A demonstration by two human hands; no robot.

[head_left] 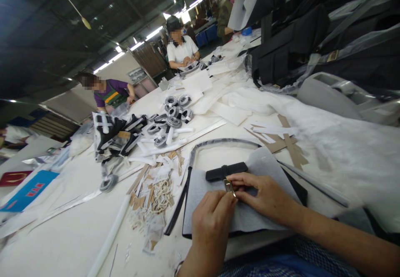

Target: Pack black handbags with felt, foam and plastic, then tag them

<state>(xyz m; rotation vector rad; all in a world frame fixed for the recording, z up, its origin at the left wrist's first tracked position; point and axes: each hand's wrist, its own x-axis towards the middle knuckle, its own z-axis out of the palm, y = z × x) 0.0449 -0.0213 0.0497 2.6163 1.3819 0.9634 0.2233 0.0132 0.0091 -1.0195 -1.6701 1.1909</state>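
A black bag [283, 216] lies flat in front of me, mostly covered by a grey-white sheet [200, 187]. Its handle [225, 141], wrapped in clear film, arches beyond it. Across the sheet's upper part sits a black strap piece [218, 173]. Just below it is a small gold metal clasp [229, 187]. My right hand [261, 193] pinches the clasp from the right between thumb and fingers. My left hand [215, 214] is closed at the clasp's lower end, its fingertips pressed together there.
Paper scraps and cords [162, 195] lie left of the bag, with rolled straps [173, 112] beyond. Cardboard strips [289, 143] are at the right. Black bags [281, 56] are piled at the upper right. A person in white [184, 50] and one in purple [112, 91] work across the table.
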